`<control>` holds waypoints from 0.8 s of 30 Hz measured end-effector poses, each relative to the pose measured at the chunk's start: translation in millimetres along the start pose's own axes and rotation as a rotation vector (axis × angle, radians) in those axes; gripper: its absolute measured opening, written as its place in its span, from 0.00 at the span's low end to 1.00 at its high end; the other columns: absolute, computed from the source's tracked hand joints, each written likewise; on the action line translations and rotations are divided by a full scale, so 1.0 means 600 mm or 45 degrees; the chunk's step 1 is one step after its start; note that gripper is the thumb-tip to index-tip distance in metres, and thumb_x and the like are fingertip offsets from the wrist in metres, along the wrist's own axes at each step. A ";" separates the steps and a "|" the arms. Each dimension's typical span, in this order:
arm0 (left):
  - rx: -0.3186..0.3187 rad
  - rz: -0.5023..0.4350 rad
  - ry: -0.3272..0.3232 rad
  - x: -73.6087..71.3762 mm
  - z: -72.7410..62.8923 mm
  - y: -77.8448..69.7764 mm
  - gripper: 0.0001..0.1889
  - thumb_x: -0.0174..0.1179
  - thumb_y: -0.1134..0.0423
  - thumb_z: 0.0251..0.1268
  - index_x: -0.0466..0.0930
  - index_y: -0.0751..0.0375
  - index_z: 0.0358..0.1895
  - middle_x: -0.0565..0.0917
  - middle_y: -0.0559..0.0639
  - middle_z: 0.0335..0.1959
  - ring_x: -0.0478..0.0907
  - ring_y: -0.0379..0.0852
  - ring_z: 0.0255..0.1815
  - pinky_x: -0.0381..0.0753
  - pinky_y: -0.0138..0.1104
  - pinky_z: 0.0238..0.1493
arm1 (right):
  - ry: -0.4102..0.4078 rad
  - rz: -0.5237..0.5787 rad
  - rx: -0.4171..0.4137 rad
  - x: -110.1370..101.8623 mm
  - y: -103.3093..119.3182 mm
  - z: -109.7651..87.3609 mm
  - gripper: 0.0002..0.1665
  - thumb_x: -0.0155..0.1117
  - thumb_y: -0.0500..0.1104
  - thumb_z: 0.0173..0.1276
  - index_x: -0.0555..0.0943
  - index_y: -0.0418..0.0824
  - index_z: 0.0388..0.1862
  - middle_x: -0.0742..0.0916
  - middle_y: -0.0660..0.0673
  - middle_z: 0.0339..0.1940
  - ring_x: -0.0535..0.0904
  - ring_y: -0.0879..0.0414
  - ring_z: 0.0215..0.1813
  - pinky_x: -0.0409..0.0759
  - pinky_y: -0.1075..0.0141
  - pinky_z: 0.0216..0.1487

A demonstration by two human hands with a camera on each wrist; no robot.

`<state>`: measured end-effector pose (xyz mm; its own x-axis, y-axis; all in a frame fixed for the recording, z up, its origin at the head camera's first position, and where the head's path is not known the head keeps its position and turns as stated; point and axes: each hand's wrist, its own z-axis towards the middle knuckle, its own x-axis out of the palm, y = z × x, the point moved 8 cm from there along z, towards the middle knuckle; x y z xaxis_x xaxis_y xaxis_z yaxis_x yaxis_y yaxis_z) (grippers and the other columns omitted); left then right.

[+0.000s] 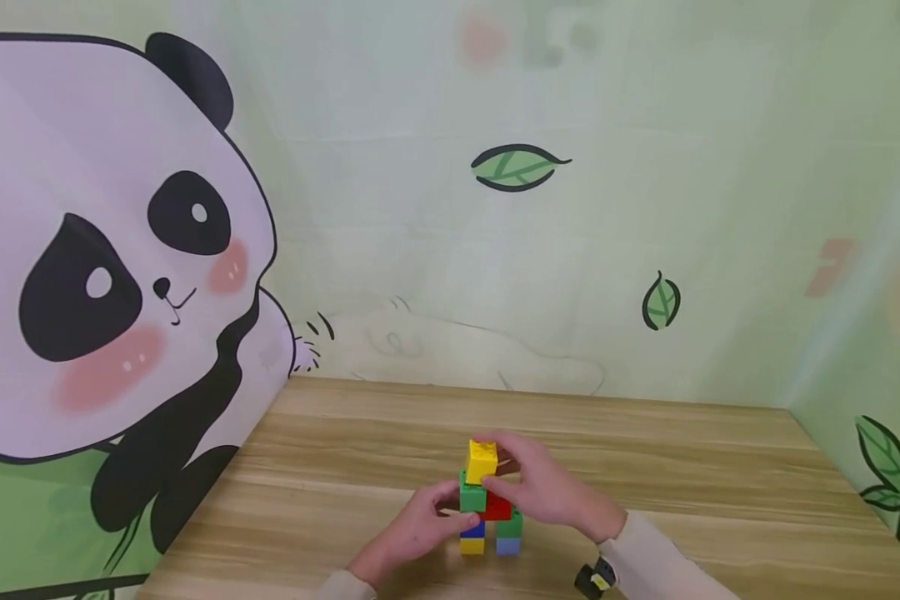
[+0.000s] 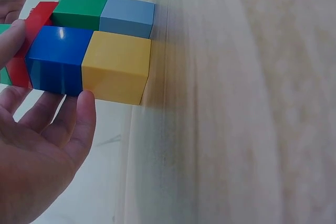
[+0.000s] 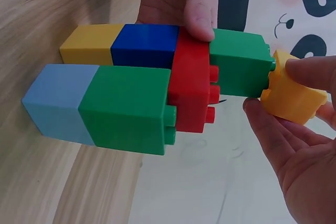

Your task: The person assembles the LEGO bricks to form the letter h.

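A toy building-brick structure stands on the table. Its left column has a yellow brick (image 2: 116, 64) at the bottom and a blue brick (image 2: 59, 59) above. Alongside, a light blue brick (image 3: 60, 103) carries a green brick (image 3: 126, 109). Across both lies a red brick (image 3: 190, 85), with another green brick (image 3: 239, 62) on its left end. My left hand (image 1: 423, 527) grips the structure, thumb at the red brick and fingers behind. My right hand (image 1: 546, 485) pinches a second yellow brick (image 3: 294, 92), tilted at the upper green brick's studs; whether it is seated I cannot tell.
The wooden tabletop (image 1: 690, 467) spreads around the structure. Behind it rises a pale green backdrop (image 1: 570, 275) printed with leaves and a large panda (image 1: 120, 250) at the left. A small dark device (image 1: 594, 578) sits at the right wrist.
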<state>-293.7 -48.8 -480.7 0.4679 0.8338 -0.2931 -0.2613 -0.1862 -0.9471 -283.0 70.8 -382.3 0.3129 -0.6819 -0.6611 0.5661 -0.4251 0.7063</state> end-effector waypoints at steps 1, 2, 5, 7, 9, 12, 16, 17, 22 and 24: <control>-0.003 -0.002 0.001 0.000 0.000 0.001 0.19 0.61 0.59 0.65 0.75 0.53 0.58 0.82 0.47 0.47 0.77 0.47 0.48 0.78 0.35 0.46 | -0.007 0.011 0.013 -0.001 -0.002 0.000 0.28 0.62 0.39 0.67 0.68 0.43 0.65 0.80 0.52 0.51 0.79 0.56 0.47 0.77 0.70 0.49; -0.010 -0.003 0.001 0.000 0.000 0.002 0.19 0.61 0.58 0.65 0.75 0.53 0.58 0.82 0.47 0.48 0.77 0.46 0.48 0.78 0.35 0.46 | -0.012 0.025 0.020 -0.001 -0.004 0.000 0.28 0.62 0.39 0.67 0.68 0.43 0.65 0.80 0.52 0.50 0.79 0.55 0.47 0.77 0.70 0.49; -0.027 -0.001 0.003 0.000 0.001 0.006 0.19 0.61 0.57 0.65 0.75 0.52 0.59 0.82 0.47 0.48 0.77 0.46 0.48 0.78 0.37 0.47 | -0.021 0.055 0.033 -0.003 -0.006 0.000 0.28 0.63 0.39 0.66 0.68 0.43 0.65 0.80 0.53 0.49 0.79 0.53 0.47 0.78 0.69 0.48; -0.035 0.000 0.004 -0.001 0.001 0.008 0.20 0.61 0.56 0.65 0.75 0.52 0.59 0.82 0.47 0.48 0.77 0.45 0.48 0.78 0.37 0.47 | -0.019 0.072 0.030 -0.003 -0.005 -0.001 0.28 0.63 0.39 0.66 0.68 0.43 0.64 0.80 0.52 0.49 0.79 0.53 0.46 0.78 0.67 0.48; -0.031 -0.002 0.008 0.000 0.001 0.009 0.19 0.61 0.56 0.65 0.75 0.53 0.58 0.82 0.47 0.48 0.77 0.45 0.48 0.78 0.37 0.48 | -0.013 0.078 0.027 -0.001 -0.004 -0.002 0.28 0.63 0.40 0.66 0.68 0.43 0.64 0.80 0.53 0.49 0.79 0.54 0.46 0.78 0.67 0.49; -0.012 -0.006 0.010 -0.001 0.001 0.006 0.19 0.61 0.57 0.65 0.76 0.55 0.57 0.83 0.47 0.47 0.78 0.46 0.48 0.78 0.36 0.47 | -0.003 0.032 -0.037 0.002 0.005 -0.001 0.28 0.64 0.40 0.66 0.69 0.42 0.63 0.80 0.52 0.52 0.78 0.56 0.47 0.78 0.65 0.50; -0.002 -0.008 0.013 -0.001 0.001 0.005 0.17 0.60 0.58 0.65 0.76 0.55 0.56 0.83 0.47 0.47 0.78 0.47 0.48 0.78 0.36 0.48 | -0.004 -0.100 -0.165 0.006 0.022 0.002 0.28 0.66 0.38 0.63 0.71 0.40 0.62 0.80 0.51 0.54 0.78 0.61 0.48 0.78 0.64 0.50; -0.002 -0.013 0.015 -0.001 0.000 0.005 0.17 0.60 0.58 0.65 0.76 0.54 0.56 0.83 0.47 0.46 0.77 0.46 0.48 0.78 0.35 0.48 | -0.008 -0.126 -0.185 0.006 0.026 0.002 0.28 0.67 0.37 0.63 0.71 0.40 0.61 0.80 0.50 0.55 0.78 0.61 0.47 0.78 0.64 0.50; -0.011 -0.015 0.026 0.001 -0.001 -0.006 0.17 0.59 0.59 0.66 0.76 0.56 0.56 0.83 0.48 0.47 0.77 0.48 0.49 0.78 0.37 0.48 | -0.022 -0.190 -0.181 0.008 0.033 0.002 0.28 0.68 0.37 0.62 0.72 0.40 0.61 0.80 0.49 0.54 0.79 0.62 0.46 0.79 0.67 0.48; -0.010 -0.008 0.026 0.001 -0.001 -0.006 0.17 0.59 0.59 0.66 0.76 0.57 0.56 0.83 0.49 0.46 0.77 0.48 0.48 0.78 0.37 0.48 | -0.020 -0.209 -0.168 0.009 0.032 0.002 0.28 0.68 0.38 0.62 0.72 0.40 0.61 0.80 0.49 0.54 0.79 0.62 0.45 0.78 0.68 0.49</control>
<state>-291.7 -47.9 -477.5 0.4870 0.8241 -0.2894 -0.2517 -0.1848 -0.9500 -271.4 58.4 -372.1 0.1971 -0.6193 -0.7600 0.7036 -0.4504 0.5496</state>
